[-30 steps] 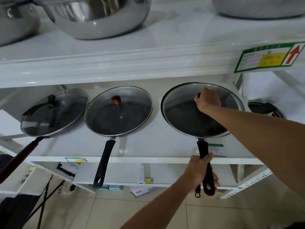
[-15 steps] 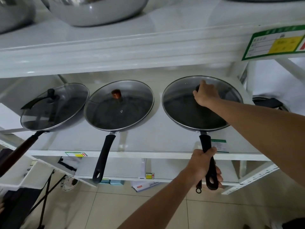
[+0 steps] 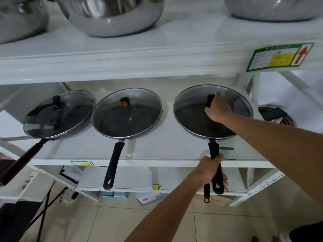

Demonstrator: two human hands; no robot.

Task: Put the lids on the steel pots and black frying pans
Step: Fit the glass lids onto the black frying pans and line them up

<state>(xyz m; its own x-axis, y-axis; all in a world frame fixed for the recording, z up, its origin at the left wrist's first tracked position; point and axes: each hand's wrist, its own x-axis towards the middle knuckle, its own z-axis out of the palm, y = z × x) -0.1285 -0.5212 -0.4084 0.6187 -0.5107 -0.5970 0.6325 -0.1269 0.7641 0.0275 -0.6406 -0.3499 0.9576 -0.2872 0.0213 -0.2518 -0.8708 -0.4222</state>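
Three black frying pans stand in a row on the white middle shelf [image 3: 157, 151], each under a glass lid. On the right pan's lid [image 3: 192, 109] my right hand [image 3: 216, 109] is closed around the dark knob. My left hand [image 3: 209, 170] grips that pan's black handle [image 3: 214, 151] past the shelf's front edge. The middle pan's lid [image 3: 127, 114] has a brown knob, its handle [image 3: 114, 161] pointing toward me. The left pan's lid [image 3: 61, 114] sits tilted, with a brown handle [image 3: 22, 161] below. Steel pots [image 3: 115, 14] stand on the top shelf, cut off by the frame.
A green and yellow label [image 3: 279, 56] with a red arrow is stuck on the upper shelf's edge. Another dark pan [image 3: 276, 116] lies behind the right upright. Lower shelves hold boxes and papers. The floor below is tiled.
My right hand has loosened on the lid so its dark knob now shows beside my fingers. My left hand stays on the handle. The view has shifted slightly.
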